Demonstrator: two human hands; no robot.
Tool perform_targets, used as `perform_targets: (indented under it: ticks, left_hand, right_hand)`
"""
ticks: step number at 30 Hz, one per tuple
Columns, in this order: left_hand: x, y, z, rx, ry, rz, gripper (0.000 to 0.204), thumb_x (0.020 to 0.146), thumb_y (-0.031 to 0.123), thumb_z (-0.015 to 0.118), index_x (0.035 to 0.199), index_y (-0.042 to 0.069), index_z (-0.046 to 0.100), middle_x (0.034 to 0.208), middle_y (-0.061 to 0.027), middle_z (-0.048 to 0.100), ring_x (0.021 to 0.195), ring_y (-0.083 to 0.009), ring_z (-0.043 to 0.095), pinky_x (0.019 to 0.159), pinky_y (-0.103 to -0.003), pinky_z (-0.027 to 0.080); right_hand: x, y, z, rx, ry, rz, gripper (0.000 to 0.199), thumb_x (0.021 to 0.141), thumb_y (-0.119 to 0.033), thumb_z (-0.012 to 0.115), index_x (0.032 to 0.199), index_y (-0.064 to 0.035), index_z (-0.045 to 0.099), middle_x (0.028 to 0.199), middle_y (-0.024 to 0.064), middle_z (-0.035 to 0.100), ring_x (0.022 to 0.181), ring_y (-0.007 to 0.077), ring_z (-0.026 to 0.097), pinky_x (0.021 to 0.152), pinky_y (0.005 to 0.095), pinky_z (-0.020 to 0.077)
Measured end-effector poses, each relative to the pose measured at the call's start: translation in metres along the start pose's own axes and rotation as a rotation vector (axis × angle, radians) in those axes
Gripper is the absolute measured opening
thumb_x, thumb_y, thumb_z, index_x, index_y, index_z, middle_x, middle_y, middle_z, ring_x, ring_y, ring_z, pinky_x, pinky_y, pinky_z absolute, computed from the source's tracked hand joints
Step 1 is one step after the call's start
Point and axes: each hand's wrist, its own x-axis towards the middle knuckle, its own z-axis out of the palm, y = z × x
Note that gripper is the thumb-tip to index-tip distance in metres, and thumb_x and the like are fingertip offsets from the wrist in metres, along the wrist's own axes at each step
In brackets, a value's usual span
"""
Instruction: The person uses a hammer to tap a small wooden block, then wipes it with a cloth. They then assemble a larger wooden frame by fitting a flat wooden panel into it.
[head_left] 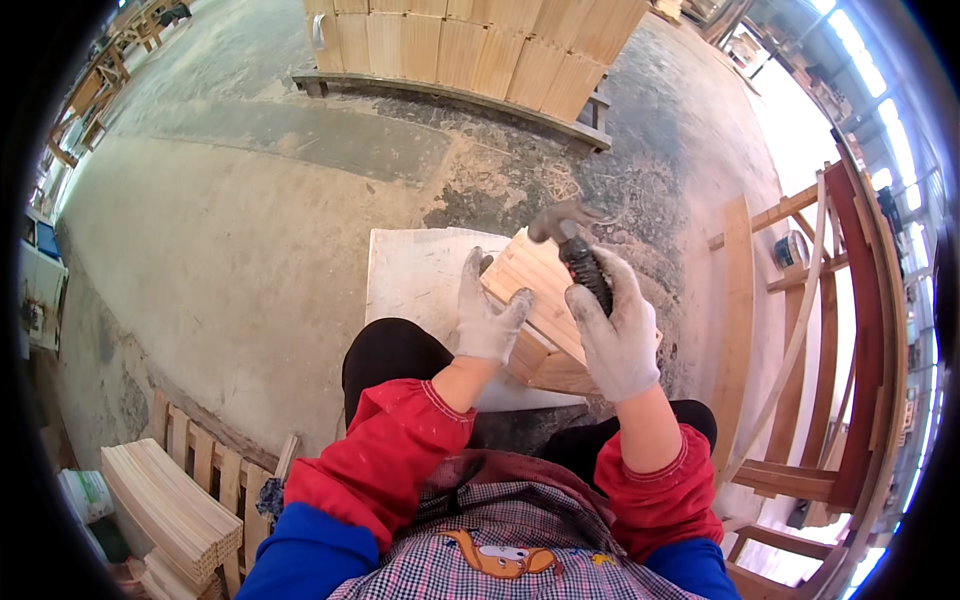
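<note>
We see the left hand [487, 318], in a pale work glove, pressed on the near left edge of a wooden box [545, 315] made of light slats, its grip spread with fingers over the top edge and thumb against the box's upper face. The right hand [617, 335], gloved the same, has its grip wrapped tight around the dark ribbed handle of a hammer [577, 245], whose metal head stands just above the far corner of the box. The box rests tilted on a pale flat board [415, 280] that serves as the worktop, lying on the dusty concrete floor [230, 230] in front of our knees. To the lower left, a stack of curved wooden slats [165, 505] sits on a pallet [205, 450]. Farther off, a large slatted wooden panel [470, 45] stands on a pallet, and bent wooden frames [850, 330] lean at the right.
</note>
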Motion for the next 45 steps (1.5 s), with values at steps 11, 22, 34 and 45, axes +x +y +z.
perform_targets:
  ticks: [11,22,34,45]
  left_hand:
    - [-0.001,-0.001,-0.001,0.004,-0.014,0.025,0.09,0.082,0.003,0.074,0.151,-0.007,0.018,0.143,-0.0199,0.039,0.131,-0.0263,0.044,0.111,-0.036,0.038]
    - [-0.003,0.006,0.004,-0.016,0.007,0.008,0.088,0.082,0.003,0.075,0.15,-0.007,0.021,0.143,-0.0197,0.04,0.13,-0.0251,0.044,0.111,-0.036,0.039]
    - [0.009,0.008,-0.012,0.014,0.046,-0.046,0.045,0.094,0.015,0.064,0.132,-0.006,0.052,0.118,-0.013,0.062,0.11,-0.018,0.058,0.097,-0.031,0.047]
    - [0.084,0.026,-0.028,0.465,-0.327,-0.083,0.032,0.093,0.017,0.068,0.12,0.001,0.065,0.107,-0.0055,0.067,0.098,-0.0145,0.059,0.089,-0.028,0.048]
  right_hand:
    - [0.012,0.006,0.003,-0.054,0.091,-0.074,0.041,0.094,-0.019,0.062,0.132,-0.0045,0.052,0.089,0.0165,0.066,0.076,0.028,0.068,0.072,0.0347,0.0514]
    - [0.026,0.034,-0.004,-0.104,0.199,-0.138,0.04,0.093,-0.023,0.065,0.128,-0.0067,0.053,0.091,0.0189,0.068,0.082,0.0297,0.069,0.075,0.0365,0.0518]
    - [-0.027,0.049,-0.027,-0.244,0.033,0.028,0.036,0.091,-0.009,0.063,0.124,0.0037,0.055,0.102,0.0128,0.064,0.092,0.0191,0.063,0.086,0.0313,0.0493]
    - [-0.042,0.068,-0.044,0.143,0.043,0.156,0.044,0.093,-0.01,0.059,0.134,0.0022,0.052,0.086,-0.0021,0.051,0.071,0.0059,0.049,0.064,0.0213,0.0434]
